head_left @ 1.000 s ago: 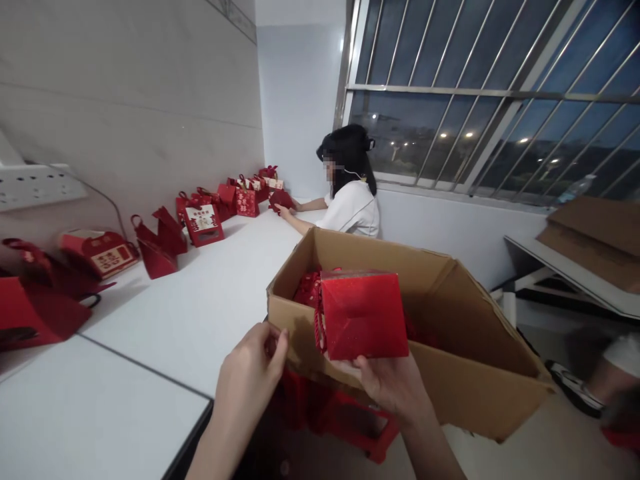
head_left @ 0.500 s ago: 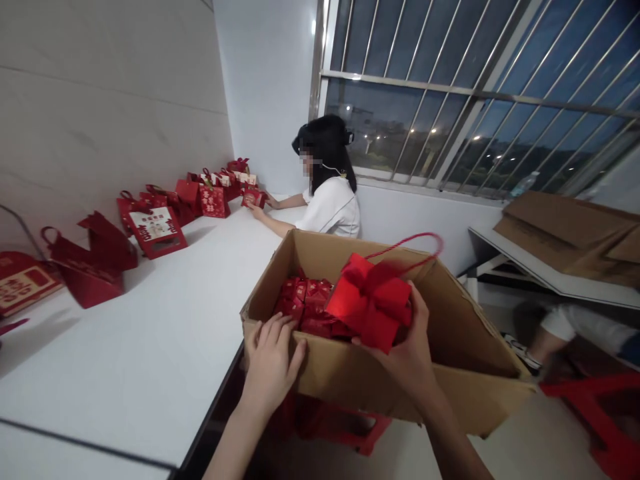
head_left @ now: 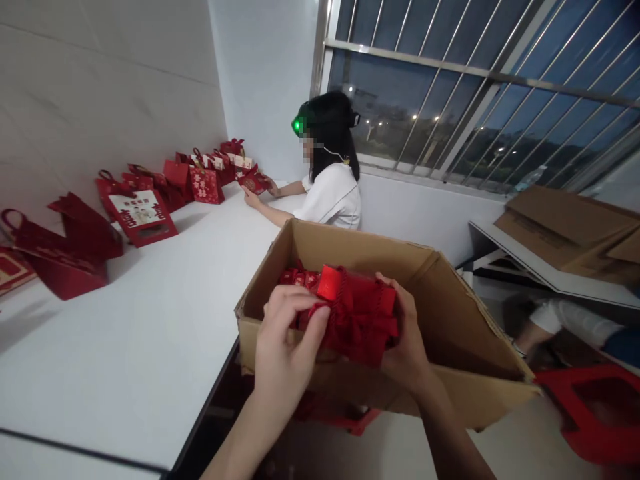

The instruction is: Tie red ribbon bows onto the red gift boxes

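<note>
A red gift box (head_left: pixel 360 320) with a ribbon bow and a twisted red cord hangs over the near wall of an open cardboard box (head_left: pixel 345 383). My right hand (head_left: pixel 407 333) grips its right side, the fingers wrapped round the far edge. At its left, my left hand (head_left: pixel 290 333) pinches a bit of red between thumb and forefinger, seemingly part of its cord or ribbon. Behind it, several more red packages (head_left: pixel 295 277) lie at the left inside the cardboard box, partly covered by my left hand and the gift box.
On the white table (head_left: pixel 150 347) several red gift bags (head_left: pixel 143 217) stand along the wall. A co-worker (head_left: pixel 330 187) at the far end handles a red box (head_left: pixel 253 180). Flattened cartons (head_left: pixel 565 233) lie at right, above a red stool (head_left: pixel 595 407) and another person's leg (head_left: pixel 545 320).
My left hand has left the cardboard box's rim and come up to the gift box. My right hand has turned the gift box, and its cord loop no longer stands up.
</note>
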{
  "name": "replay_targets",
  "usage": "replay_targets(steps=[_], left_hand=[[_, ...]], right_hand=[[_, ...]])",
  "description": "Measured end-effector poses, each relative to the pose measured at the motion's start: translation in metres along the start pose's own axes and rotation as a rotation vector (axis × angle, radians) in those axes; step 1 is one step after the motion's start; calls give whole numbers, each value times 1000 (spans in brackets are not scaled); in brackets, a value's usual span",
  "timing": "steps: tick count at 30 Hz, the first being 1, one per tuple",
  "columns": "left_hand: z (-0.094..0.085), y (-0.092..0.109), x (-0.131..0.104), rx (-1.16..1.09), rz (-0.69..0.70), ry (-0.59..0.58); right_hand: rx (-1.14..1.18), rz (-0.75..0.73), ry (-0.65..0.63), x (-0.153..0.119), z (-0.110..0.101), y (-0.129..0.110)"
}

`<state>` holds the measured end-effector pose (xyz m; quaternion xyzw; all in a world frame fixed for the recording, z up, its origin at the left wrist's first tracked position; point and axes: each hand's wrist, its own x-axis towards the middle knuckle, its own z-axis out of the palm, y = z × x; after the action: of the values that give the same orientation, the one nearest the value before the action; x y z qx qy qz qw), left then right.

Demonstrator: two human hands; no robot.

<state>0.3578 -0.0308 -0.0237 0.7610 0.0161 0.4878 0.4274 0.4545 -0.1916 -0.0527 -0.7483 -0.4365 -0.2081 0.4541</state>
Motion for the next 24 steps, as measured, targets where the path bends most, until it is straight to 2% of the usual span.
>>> replay_targets(steps=[3, 5, 8, 12, 15, 17, 19, 21, 22, 24], left_hand=[[-1, 7, -8, 179, 274, 43], [0, 12, -15, 252, 355, -5], [3, 20, -20, 284, 313, -90], [6, 23, -19, 261, 338, -90], [4, 10, -17, 197, 409, -27], [5, -7, -19, 198, 368, -30], [9, -28, -25, 311, 245, -142], [18, -48, -34, 489, 149, -282], [22, -55, -38, 566, 132, -317], [31, -65, -46, 670, 127, -325]], right_hand=[[103, 57, 12, -3, 4, 2], [160, 94, 19, -5, 6, 3], [202, 138, 16, -8, 9, 1], [187, 105, 30, -12, 10, -2], [141, 95, 34, -9, 2, 6], [71, 149, 56, 1, -11, 22], [21, 256, 85, 19, -29, 50], [44, 447, 39, 40, -46, 85], [130, 605, 9, 50, -53, 104], [413, 1065, -130, 65, -61, 139]])
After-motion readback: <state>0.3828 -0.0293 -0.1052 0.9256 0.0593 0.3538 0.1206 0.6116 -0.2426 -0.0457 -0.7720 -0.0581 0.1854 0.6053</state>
